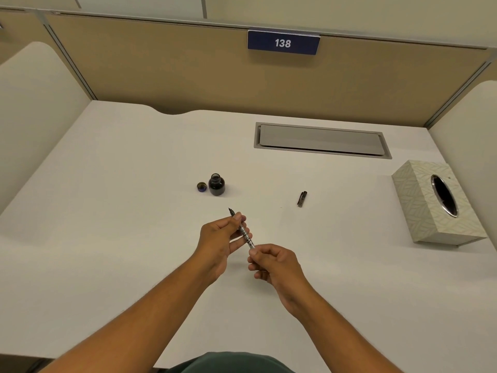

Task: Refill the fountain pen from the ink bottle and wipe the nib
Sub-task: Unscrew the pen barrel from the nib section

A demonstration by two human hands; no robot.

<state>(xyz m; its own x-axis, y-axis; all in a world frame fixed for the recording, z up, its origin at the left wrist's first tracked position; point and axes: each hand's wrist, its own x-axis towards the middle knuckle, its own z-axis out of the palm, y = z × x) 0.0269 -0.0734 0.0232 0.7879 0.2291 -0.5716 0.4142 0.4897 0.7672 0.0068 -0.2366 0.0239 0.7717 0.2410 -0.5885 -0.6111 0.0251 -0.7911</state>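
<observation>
Both hands hold the fountain pen (245,234) above the white desk, its dark nib pointing up and away toward the ink bottle. My left hand (222,238) grips the front section just behind the nib. My right hand (271,265) pinches the rear end of the clear converter. The open ink bottle (216,184) stands upright a little beyond the nib, full of dark ink. Its cap (202,187) lies beside it on the left. A dark pen part (301,199), either the cap or the barrel, lies to the right.
A patterned tissue box (435,203) with an oval opening sits at the right edge of the desk (107,211). A grey cable hatch (321,140) is set in the desk at the back. Beige partition walls enclose three sides.
</observation>
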